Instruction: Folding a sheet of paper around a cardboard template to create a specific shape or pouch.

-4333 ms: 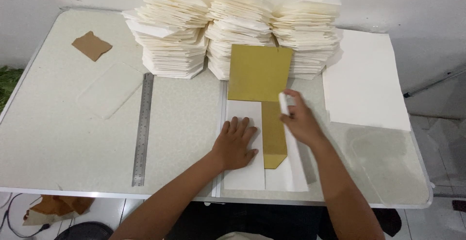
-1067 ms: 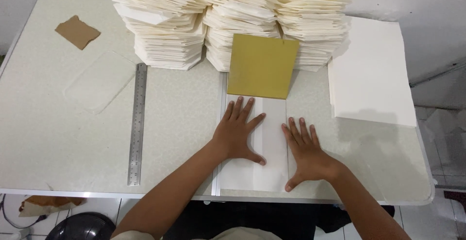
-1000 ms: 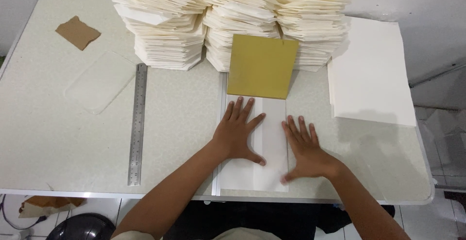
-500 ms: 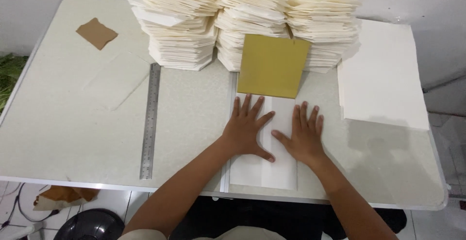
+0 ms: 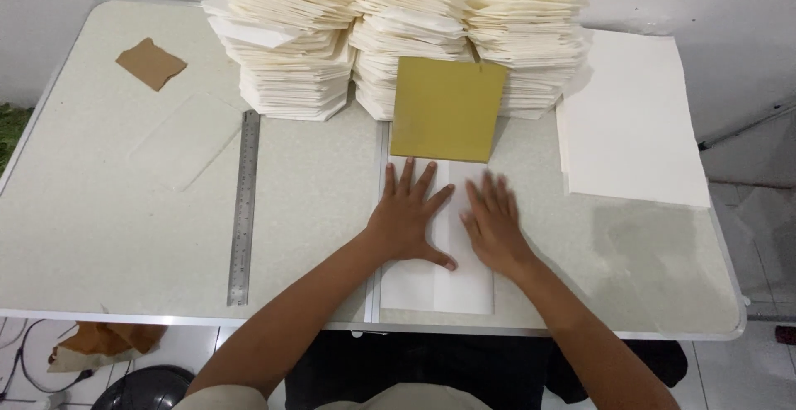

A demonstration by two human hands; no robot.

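- Nearest, a folded white paper (image 5: 435,281) lies at the table's (image 5: 124,244) front edge, beneath both hands.
- The left hand (image 5: 408,219) and right hand (image 5: 493,226) press flat on it, fingers spread, gripping nothing (side by side, not touching).
- This looks like flattening a fold; next likely calls for firm, even pressure.
- Beyond, a mustard-yellow card (image 5: 448,108) leans on cream paper stacks (image 5: 398,29).

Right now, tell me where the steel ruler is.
In the head view the steel ruler lies lengthwise on the table, left of the left hand and just below the leftmost paper stack.
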